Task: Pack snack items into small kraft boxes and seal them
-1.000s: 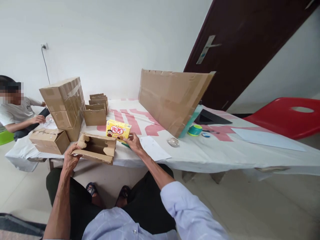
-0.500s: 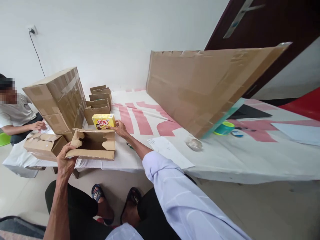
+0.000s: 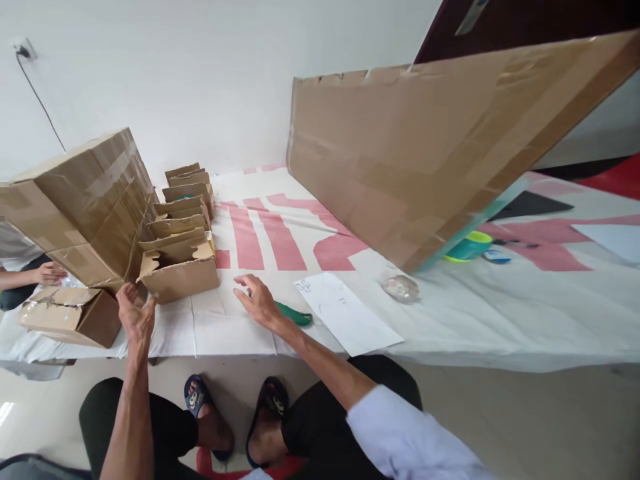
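Observation:
A small open cardboard box (image 3: 183, 281) stands on the table at the near end of a row of similar boxes. My left hand (image 3: 136, 312) is at its left front corner with fingers apart, holding nothing; whether it touches the box I cannot tell. Over the table to the right of that box is my right hand (image 3: 259, 301), empty, its fingers loosely curved and apart. Just beyond its wrist lies a green object (image 3: 295, 314), partly covered by the forearm. Only a sliver of a yellow carton (image 3: 209, 237) shows behind the near box.
Large taped cartons (image 3: 95, 200) stand at left, with a closed carton (image 3: 70, 315) before them. A big cardboard panel (image 3: 425, 147) leans across the back. A paper sheet (image 3: 345, 313), a clear tape roll (image 3: 400, 288) and a green-yellow roll (image 3: 467, 247) lie rightward. Another person's hand (image 3: 50, 273) shows far left.
The open box has gone from my left hand down onto the table, in front of the yellow carton. My right hand has left the carton and come nearer. The view has shifted.

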Motion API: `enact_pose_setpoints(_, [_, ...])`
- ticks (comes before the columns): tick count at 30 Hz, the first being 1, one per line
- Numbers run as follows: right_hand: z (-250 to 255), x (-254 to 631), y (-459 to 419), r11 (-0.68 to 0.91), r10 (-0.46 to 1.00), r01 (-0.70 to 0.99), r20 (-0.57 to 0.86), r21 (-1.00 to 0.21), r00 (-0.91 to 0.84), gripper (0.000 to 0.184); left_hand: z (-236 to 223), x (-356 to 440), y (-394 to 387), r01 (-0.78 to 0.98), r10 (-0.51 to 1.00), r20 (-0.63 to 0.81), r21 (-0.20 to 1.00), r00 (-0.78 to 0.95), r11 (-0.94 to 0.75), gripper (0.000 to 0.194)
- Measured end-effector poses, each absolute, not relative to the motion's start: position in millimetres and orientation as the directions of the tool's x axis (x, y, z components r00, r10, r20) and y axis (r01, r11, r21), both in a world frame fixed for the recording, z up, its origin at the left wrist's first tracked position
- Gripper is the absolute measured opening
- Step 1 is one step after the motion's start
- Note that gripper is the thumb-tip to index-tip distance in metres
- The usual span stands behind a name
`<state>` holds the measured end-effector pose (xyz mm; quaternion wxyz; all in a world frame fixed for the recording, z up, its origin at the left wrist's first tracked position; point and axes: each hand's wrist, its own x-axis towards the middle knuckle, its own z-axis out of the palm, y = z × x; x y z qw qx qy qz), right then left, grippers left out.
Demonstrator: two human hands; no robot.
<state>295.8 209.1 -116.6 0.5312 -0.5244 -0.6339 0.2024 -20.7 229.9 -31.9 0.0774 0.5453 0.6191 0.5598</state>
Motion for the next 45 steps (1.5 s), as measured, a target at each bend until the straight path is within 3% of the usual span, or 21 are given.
enact_pose_setpoints(2, [-125.2, 301.7, 180.7, 0.389, 0.852, 0.556, 0.516, -0.735, 0.087, 0.023, -41.5, -17.1, 214.9, 0.597, 0.760, 0.479, 0.788, -0.438, -0.152, 0.050])
enact_pose_setpoints(5, [-131.8, 309.7, 153.3, 0.374, 0.832, 0.652, 0.550, -0.659, 0.078, 0.024, -51.4, 2.3, 207.1, 0.605, 0.903, 0.361, 0.781, -0.232, -0.157, 0.029])
enact_pose_setpoints(7, [-133.4, 312.0, 144.9, 0.373, 0.822, 0.686, 0.566, -0.625, 0.068, 0.024, -53.8, 21.1, 216.6, 0.609, 0.952, 0.292, 0.773, -0.089, -0.181, 0.031])
enact_pose_setpoints(9, [-134.1, 311.7, 142.2, 0.369, 0.816, 0.718, 0.576, -0.589, 0.053, 0.024, -53.4, 38.6, 234.9, 0.619, 0.963, 0.266, 0.765, -0.054, -0.176, 0.036])
enact_pose_setpoints(21, [-134.9, 306.4, 140.9, 0.305, 0.804, 0.874, 0.594, -0.379, -0.023, 0.014, -51.8, 70.8, 318.6, 0.663, 0.961, 0.236, 0.744, -0.141, -0.086, 0.050])
enact_pose_setpoints(31, [-130.1, 304.5, 140.5, 0.294, 0.771, 0.894, 0.637, -0.337, -0.013, 0.011, -66.1, 70.6, 313.6, 0.710, 0.969, 0.215, 0.701, -0.125, -0.064, 0.045])
enact_pose_setpoints(45, [-134.8, 307.4, 137.9, 0.305, 0.774, 0.901, 0.632, -0.308, -0.046, 0.013, -67.5, 80.0, 380.1, 0.704, 0.971, 0.232, 0.700, -0.065, -0.120, 0.049])
